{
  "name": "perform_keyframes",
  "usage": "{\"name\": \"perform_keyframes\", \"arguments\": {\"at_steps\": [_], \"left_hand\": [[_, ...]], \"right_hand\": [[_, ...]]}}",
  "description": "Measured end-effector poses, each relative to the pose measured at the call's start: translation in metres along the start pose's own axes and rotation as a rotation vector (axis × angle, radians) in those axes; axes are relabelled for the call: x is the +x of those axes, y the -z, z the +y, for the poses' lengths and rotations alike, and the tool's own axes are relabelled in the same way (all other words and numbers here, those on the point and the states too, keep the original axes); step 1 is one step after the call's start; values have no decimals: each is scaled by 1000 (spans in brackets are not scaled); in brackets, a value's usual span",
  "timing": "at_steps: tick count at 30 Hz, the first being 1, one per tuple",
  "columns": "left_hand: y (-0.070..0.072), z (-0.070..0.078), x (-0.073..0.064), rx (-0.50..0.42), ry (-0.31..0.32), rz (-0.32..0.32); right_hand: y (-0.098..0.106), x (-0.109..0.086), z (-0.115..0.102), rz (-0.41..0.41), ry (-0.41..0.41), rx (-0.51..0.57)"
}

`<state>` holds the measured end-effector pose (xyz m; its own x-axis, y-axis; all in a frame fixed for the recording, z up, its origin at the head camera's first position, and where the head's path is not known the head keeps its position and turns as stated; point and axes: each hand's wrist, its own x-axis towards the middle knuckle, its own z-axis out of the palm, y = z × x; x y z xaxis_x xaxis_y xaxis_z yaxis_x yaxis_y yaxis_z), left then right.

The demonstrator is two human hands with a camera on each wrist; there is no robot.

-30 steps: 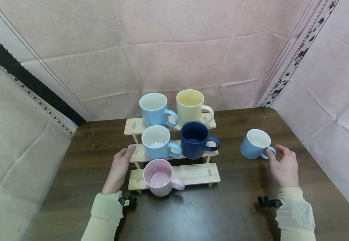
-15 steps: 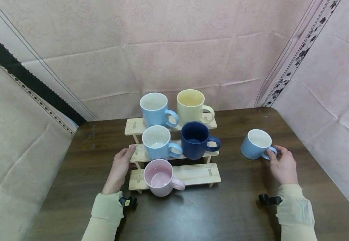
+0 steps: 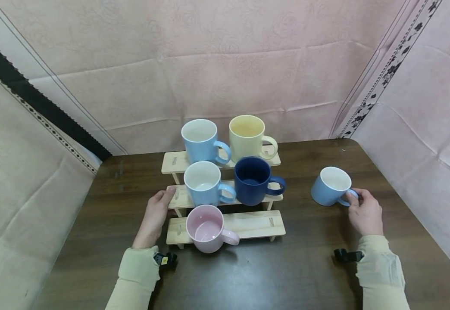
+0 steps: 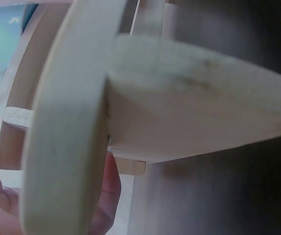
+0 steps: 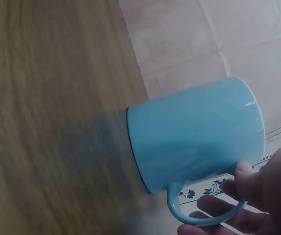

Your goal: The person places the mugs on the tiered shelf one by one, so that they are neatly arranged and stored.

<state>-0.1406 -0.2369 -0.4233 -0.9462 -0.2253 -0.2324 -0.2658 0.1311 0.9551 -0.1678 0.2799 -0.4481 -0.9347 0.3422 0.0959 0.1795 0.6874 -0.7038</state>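
At the left end of a three-step wooden rack [image 3: 254, 224], my left hand [image 3: 153, 217] grips the middle board. The left wrist view has a finger [image 4: 112, 188] against one side of the wood and the thumb side at the other. On the right of the table, my right hand [image 3: 366, 211] pinches the handle of a light blue mug [image 3: 327, 189] with a white inside. In the right wrist view the thumb lies at the top of the handle [image 5: 204, 220], with fingers behind it. The mug stands upright on or very near the table.
The rack's top step bears a light blue mug [image 3: 198, 144] and a yellow mug [image 3: 244, 144]. Another light blue mug [image 3: 201, 189] and a navy mug [image 3: 250, 185] stand on the middle step. A pink mug [image 3: 205, 234] sits at the bottom step's left. Cloth walls [image 3: 225, 77] surround the dark table [image 3: 287, 267].
My right fingers have settled more closely round the light blue mug's handle. My left hand keeps its grip on the rack, and the mugs look unmoved apart from a slight view shift.
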Motion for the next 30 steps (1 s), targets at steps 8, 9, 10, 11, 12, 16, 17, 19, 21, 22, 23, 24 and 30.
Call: {"name": "perform_keyframes", "arguments": {"at_steps": [8,9,10,11,12,16,17,19,21,22,23,24,30], "left_hand": [[0,1,-1,-5,11,-6],[1,1,-1,-2,10,-7],[1,1,-1,1,10,-7],[1,2,-2,4,9,-7],[1,2,-2,7,8,-8],[1,2,-2,5,5,-9],[1,2,-2,3,5,-9],[1,2,-1,1,2,-11],[1,1,-1,1,-1,-11],[1,1,-1,2,-1,-11],[1,1,-1,3,-1,-11],[1,1,-1,3,-1,-12],[1,1,-2,3,11,-17]], "right_hand": [[-1,1,1,63,22,-40],[-1,0,0,67,22,-43],[-1,0,0,68,19,-45],[-1,0,0,69,17,-45],[-1,0,-1,70,15,-46],[-2,-1,-2,90,13,-39],[-2,-1,-2,99,13,-38],[-3,-2,-2,116,15,-33],[-5,-2,-2,132,19,-26],[-5,-2,-3,139,21,-23],[-6,-2,-3,145,20,-20],[-6,-3,-3,149,15,-16],[-8,-8,-3,173,-23,5]]}}
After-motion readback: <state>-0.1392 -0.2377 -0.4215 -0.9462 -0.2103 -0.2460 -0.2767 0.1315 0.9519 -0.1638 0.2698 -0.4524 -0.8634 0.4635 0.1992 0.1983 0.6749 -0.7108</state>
